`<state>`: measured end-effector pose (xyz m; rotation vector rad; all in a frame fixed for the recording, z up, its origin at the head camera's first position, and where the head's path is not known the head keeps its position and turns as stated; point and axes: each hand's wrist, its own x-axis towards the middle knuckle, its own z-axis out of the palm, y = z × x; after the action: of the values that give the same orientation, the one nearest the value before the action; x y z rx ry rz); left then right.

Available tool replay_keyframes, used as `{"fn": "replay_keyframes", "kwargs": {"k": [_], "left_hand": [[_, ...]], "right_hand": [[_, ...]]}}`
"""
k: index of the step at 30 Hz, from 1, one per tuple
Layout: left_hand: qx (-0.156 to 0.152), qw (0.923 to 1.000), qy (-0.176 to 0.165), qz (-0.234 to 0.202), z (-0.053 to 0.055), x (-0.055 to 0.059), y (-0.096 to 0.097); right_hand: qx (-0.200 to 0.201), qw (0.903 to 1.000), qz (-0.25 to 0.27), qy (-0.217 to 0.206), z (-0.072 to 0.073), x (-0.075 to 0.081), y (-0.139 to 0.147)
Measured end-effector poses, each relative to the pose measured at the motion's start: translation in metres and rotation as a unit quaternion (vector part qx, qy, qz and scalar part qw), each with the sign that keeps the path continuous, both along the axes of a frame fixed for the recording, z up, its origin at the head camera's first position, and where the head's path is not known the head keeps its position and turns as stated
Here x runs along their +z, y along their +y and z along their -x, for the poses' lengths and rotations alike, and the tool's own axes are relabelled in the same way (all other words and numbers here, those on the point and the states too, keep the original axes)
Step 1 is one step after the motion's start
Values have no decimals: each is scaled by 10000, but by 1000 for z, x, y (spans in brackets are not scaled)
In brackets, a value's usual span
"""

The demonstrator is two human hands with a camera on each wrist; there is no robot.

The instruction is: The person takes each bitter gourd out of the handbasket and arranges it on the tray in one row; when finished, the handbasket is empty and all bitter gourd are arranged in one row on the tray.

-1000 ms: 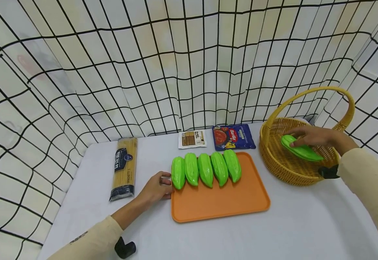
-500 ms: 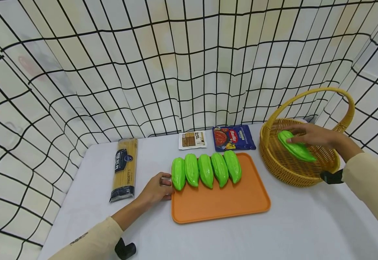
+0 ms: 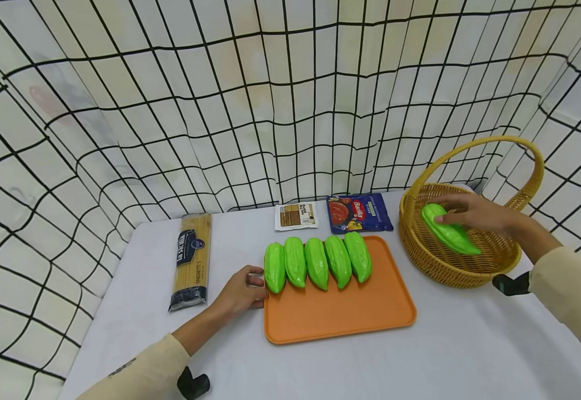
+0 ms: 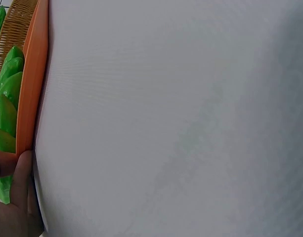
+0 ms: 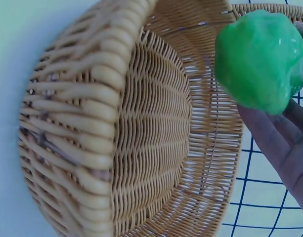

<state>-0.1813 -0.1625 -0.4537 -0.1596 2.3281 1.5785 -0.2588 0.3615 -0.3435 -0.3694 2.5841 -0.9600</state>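
My right hand point(image 3: 485, 214) grips a glossy green bitter melon point(image 3: 450, 230) from above, over the wicker basket point(image 3: 425, 264). Its narrow end points toward the lower right. In the right wrist view the melon's blunt, lumpy end point(image 5: 260, 61) faces the camera, fingers curled along its side, with the bare woven bottom below. At the left edge of the orange tray point(image 3: 340, 314), my left hand point(image 3: 238, 291) holds the rim between thumb and fingers, as the left wrist view shows. Several bitter melons point(image 3: 316, 264) lie side by side in a row along the tray's far half.
A spaghetti pack point(image 3: 190, 261) lies left of the tray. Behind the tray are a small white-and-brown packet point(image 3: 296, 215) and a blue pouch point(image 3: 359, 213). The basket's tall handle point(image 3: 475, 147) arches above it. A black grid net point(image 3: 315, 116) encloses the white table.
My right hand has shifted slightly left within the basket's outline, carrying the bitter melon, which now slants more steeply. My left hand, the tray and its row stay put.
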Motion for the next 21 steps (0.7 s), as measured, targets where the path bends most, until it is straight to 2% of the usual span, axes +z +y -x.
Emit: {"fn": "replay_keyframes", "kwargs": {"k": [8,21], "left_hand": [[-14,9999,21,98,1,-2,0],[-7,9999,15,106,0,-1,0]], "right_hand": [[-119,9997,-17,197,-15,1,-8],[133,9991,210,340,-32,4,-24]]}}
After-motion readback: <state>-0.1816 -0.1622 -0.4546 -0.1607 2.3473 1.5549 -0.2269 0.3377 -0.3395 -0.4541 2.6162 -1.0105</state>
